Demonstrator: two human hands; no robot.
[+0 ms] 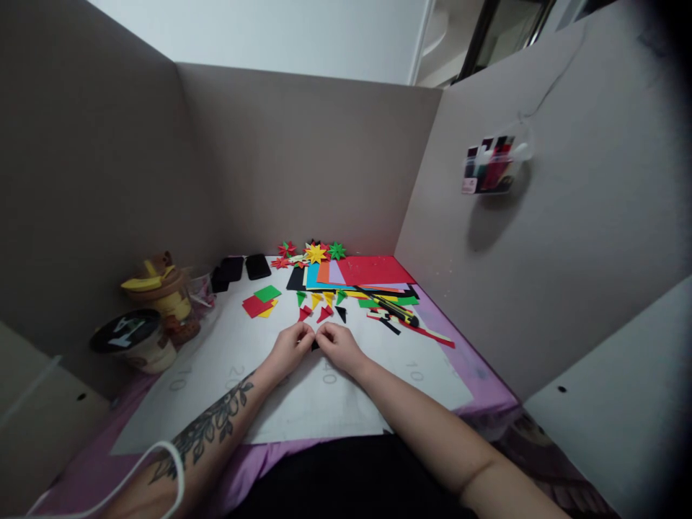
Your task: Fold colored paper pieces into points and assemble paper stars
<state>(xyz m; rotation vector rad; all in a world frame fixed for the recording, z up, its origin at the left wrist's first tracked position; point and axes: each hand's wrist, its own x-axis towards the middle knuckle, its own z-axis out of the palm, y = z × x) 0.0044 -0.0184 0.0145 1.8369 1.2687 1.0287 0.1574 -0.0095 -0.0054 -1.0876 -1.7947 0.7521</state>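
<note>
My left hand [293, 349] and my right hand [339, 346] meet over the white sheet, both closed in a pinch. Between their fingertips is a small piece of black paper [316, 345], mostly covered by the fingers. Just beyond them lie small folded paper pieces: two red ones [325, 313], a black one [341, 313], and a row with green [301, 298] and yellow [316, 300] ones. To the left of these is a little stack of red [256, 307], green [267, 293] and yellow paper squares.
Folded paper stars [316, 253] stand against the back wall, beside stacked coloured sheets [373, 271]. A yellow-and-black utility knife [397, 311] rests among paper strips on the right. Tubs [132, 339] and dark phone-like objects [258, 267] are on the left. Partition walls enclose the table.
</note>
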